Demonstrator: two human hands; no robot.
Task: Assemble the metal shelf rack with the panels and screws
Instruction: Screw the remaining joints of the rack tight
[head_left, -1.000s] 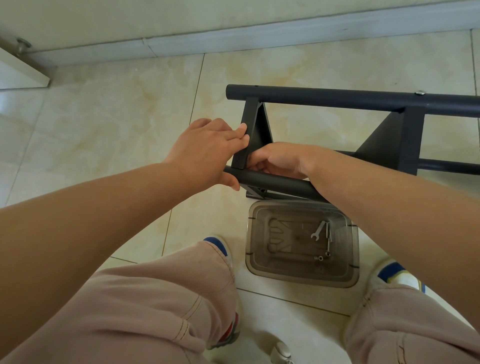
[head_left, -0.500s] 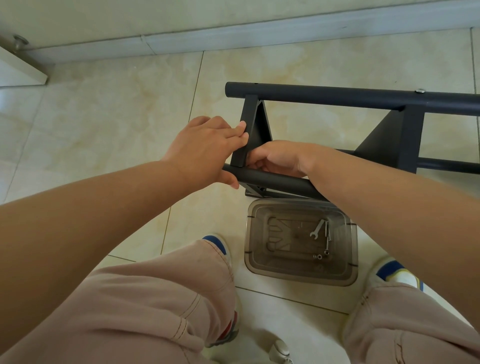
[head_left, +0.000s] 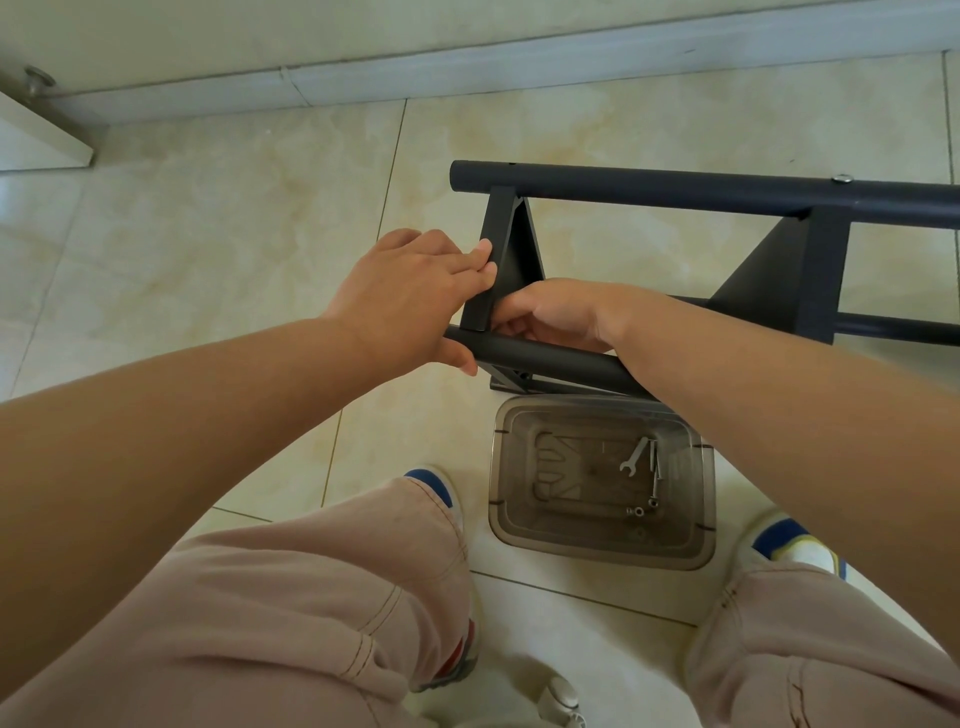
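Tools, a wrench (head_left: 635, 457) and loose screws (head_left: 644, 508), lie in the clear bin (head_left: 602, 540) nearest the feet, kept handy. Just beyond the bin, the left hand (head_left: 410, 296) grasps the rack's near tube (head_left: 550, 358), fingers bracing the panel (head_left: 493, 270); the right hand (head_left: 550, 312) curls behind that joint, contents hidden.

I can read no writing, label, brand or number anywhere here. The dark rack (head_left: 675, 189) in front of me carries no print. The clear box (head_left: 602, 478) at my feet has a raised moulded shape on its bottom, but I cannot make it out as letters. My shoes (head_left: 795, 543) show only blue and yellow colour patches, no legible mark.
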